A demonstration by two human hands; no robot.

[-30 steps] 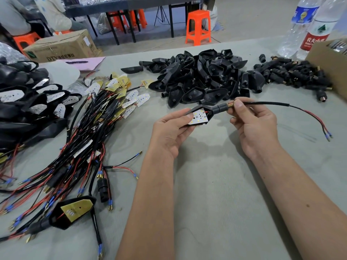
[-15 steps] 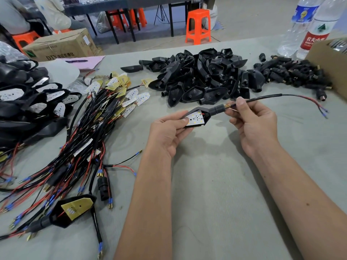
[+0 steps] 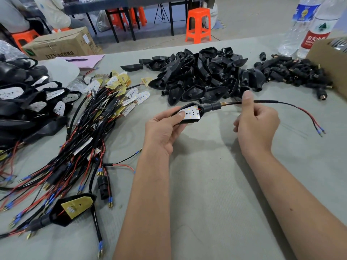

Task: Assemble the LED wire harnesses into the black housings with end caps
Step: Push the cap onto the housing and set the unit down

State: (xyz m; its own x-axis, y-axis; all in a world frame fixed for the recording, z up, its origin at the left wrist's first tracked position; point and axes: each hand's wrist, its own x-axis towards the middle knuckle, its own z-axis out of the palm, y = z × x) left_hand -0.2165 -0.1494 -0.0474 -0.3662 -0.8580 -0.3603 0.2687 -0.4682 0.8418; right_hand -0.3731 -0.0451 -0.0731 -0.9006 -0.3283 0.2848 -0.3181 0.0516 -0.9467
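Observation:
My left hand grips a black housing with a white LED board seated in it, thumb pressing on the board. A black end cap with a brass thread sits on the housing's neck. My right hand pinches the harness wire just right of the cap; its red and black leads trail off to the right. A pile of loose black housings lies behind, with end caps to its right. Loose LED harnesses are heaped at the left.
Assembled units are stacked at the far left, and one more lies near the front left. A cardboard box and two water bottles stand at the back right. Grey cloth covers the table.
My right hand has slid further right along the wire, away from the end cap, baring the brass thread. The wire's free end has dropped lower to the right.

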